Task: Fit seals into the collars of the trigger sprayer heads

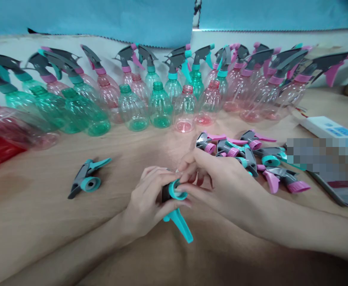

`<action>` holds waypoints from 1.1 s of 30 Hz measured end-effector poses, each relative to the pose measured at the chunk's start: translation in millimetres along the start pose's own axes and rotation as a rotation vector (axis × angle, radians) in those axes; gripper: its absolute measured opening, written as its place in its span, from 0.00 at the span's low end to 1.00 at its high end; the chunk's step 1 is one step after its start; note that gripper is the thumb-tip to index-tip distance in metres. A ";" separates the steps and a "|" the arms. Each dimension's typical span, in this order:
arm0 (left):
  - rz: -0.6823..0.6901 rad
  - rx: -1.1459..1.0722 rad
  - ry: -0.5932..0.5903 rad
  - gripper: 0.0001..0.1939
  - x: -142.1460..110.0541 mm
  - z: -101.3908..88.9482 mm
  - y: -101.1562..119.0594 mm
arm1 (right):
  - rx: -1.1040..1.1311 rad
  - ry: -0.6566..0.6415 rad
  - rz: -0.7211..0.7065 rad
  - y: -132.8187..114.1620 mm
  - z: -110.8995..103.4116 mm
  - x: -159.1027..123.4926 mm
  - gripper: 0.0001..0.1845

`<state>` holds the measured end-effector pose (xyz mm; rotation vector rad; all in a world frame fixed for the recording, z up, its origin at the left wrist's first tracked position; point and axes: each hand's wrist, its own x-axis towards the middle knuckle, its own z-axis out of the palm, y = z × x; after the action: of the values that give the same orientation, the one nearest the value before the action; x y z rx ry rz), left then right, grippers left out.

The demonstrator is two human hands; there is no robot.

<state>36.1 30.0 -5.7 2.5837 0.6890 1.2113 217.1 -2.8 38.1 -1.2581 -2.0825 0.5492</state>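
Observation:
My left hand [148,196] is closed around a grey and teal spray trigger head [178,190], its teal collar facing right and its teal lever pointing down toward me. At the collar's opening, the fingers of my right hand [205,174] are pinched on a small whitish piece, mostly hidden by the fingertips; I cannot make out its kind. To the left lies another teal-collared spray head [89,178] on the table. Beyond my right hand is a pile of spray heads [230,149] in grey with pink or teal parts.
Clear green and pink bottles [160,105] stand in rows along the back, several with spray heads fitted and others with open necks. A red plastic bag [1,149] sits at the far left. At the right are a phone-like device [343,194] and a white box [325,125].

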 end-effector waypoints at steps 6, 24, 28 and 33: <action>-0.067 0.024 0.008 0.19 -3.9 1.6 -1.6 | -0.108 -0.080 -0.072 3.9 -7.7 2.8 0.07; -0.209 0.269 -0.585 0.19 -25.9 -80.6 -30.7 | -0.198 -0.141 -0.051 -4.2 -29.4 -2.3 0.07; -0.145 0.325 -0.588 0.13 -36.4 -108.6 -20.7 | -0.213 -0.153 -0.085 -4.4 -21.4 -0.9 0.06; -0.110 0.440 -0.552 0.11 -56.2 -127.1 -8.9 | -0.196 -0.190 -0.057 -5.5 -12.9 4.3 0.07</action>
<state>-95.4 8.5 34.9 2.9690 1.0302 0.2903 221.3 -1.1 52.1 -1.2936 -2.3714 0.4637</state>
